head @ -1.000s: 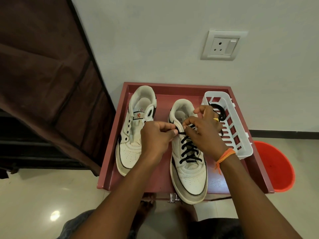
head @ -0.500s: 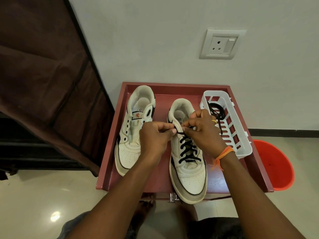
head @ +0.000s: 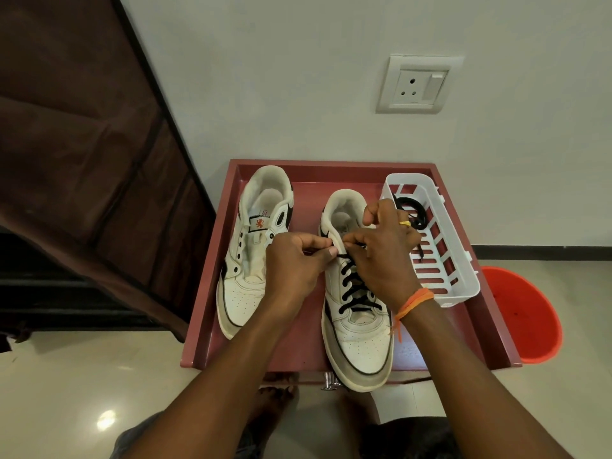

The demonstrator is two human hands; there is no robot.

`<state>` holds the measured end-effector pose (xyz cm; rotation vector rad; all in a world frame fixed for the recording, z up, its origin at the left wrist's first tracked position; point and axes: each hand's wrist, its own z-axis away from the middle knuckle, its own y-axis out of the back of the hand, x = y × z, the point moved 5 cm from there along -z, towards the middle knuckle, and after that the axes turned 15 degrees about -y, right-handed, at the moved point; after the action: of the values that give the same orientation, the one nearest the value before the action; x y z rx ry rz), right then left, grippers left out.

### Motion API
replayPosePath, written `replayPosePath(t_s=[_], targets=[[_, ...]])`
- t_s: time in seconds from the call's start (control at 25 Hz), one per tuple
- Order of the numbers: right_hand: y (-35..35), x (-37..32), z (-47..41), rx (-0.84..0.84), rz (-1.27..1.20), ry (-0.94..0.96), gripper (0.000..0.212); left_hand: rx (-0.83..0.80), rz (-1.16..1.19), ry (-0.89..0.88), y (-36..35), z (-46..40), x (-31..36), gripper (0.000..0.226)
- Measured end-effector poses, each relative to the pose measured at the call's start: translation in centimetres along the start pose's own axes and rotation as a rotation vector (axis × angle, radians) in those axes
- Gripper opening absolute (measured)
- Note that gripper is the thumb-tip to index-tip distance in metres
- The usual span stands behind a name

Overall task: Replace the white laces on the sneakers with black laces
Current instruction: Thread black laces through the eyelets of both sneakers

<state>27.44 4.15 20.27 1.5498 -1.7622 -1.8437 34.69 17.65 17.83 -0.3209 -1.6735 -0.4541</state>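
Both hands pinch black lace ends at top eyelets of the white leather sneaker: left hand left of tongue, right hand right, lace spanning crosswise.

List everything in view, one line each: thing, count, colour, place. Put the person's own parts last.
laced sneaker: 1, white, right side of tray, toe over the near edge
black lace: 1, black, threaded through the laced sneaker
unlaced sneaker: 1, white, left side of tray, eyelets empty
tray: 1, dark red, against the wall
basket: 1, white, right side of tray
spare lace: 1, black, coiled in the basket's far end
bucket: 1, orange-red, on the floor right of tray
wall socket: 1, white, on the wall above tray
fabric cover: 1, dark brown, left
wrist thread: 1, orange, right wrist
ring: 1, gold, right hand
left hand: 1, pinches the black lace
right hand: 1, pinches the black lace
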Motion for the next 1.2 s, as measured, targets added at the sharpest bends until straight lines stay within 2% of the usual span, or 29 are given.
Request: replayPosePath(t_s=[0.08,0.2,0.28,0.36,0.44,0.56,0.72,0.84,0.92,0.96,1.0,1.04,1.12,1.2], targets=[[-0.4,0.8,-0.3,-0.047,-0.132,-0.056,0.005,0.004,0.01,0.006,-0.2,0.2,0.4,0.013],[-0.9,1.7,-0.7,-0.19,-0.292,-0.129,0.012,0.011,0.067,0.049,0.1,0.2,0.7,0.012],[-0.8,1.7,-1.0,-0.228,-0.287,-0.13,0.014,-0.027,-0.049,-0.025,0.3,-0.2,1.0,0.01],[-0.6,1.6,-0.8,-0.249,-0.286,-0.122,0.012,-0.092,-0.251,-0.173,0.2,-0.4,2.1,0.014],[-0.6,1.6,-0.8,-0.28,-0.272,-0.117,0.004,-0.138,-0.375,-0.248,-0.1,-0.2,2.9,0.017],[0.2,1.9,-0.8,-0.294,-0.199,-0.096,0.028,-0.157,-0.342,-0.175,0.4,-0.6,2.9,0.013],[2.1,2.6,-0.7,-0.328,-0.335,-0.261,0.046,0.006,-0.033,0.009,3.5,-1.4,3.2,0.016],[2.3,2.8,-0.7,-0.33,-0.379,-0.336,0.049,0.245,0.14,-0.001,6.6,-2.2,4.4,0.019],[2.2,2.8,-0.8,-0.328,-0.401,-0.322,0.049,0.444,0.266,-0.013,8.3,-2.7,4.4,0.021],[2.1,2.9,-0.9,-0.328,-0.418,-0.298,0.05,0.49,0.264,-0.018,8.6,-2.7,4.3,0.02],[1.9,3.0,-0.9,-0.332,-0.441,-0.288,0.05,0.464,0.197,-0.017,8.3,-2.5,4.4,0.019],[1.8,3.1,-1.0,-0.344,-0.47,-0.293,0.05,0.367,0.094,-0.012,7.5,-2.1,4.3,0.019],[1.8,3.1,-1.0,-0.364,-0.503,-0.307,0.049,0.103,-0.122,0.01,4.7,-0.7,4.0,0.04],[1.8,3.1,-1.1,-0.363,-0.499,-0.296,0.048,-0.061,-0.207,0.068,2.0,0.5,3.2,0.057]])
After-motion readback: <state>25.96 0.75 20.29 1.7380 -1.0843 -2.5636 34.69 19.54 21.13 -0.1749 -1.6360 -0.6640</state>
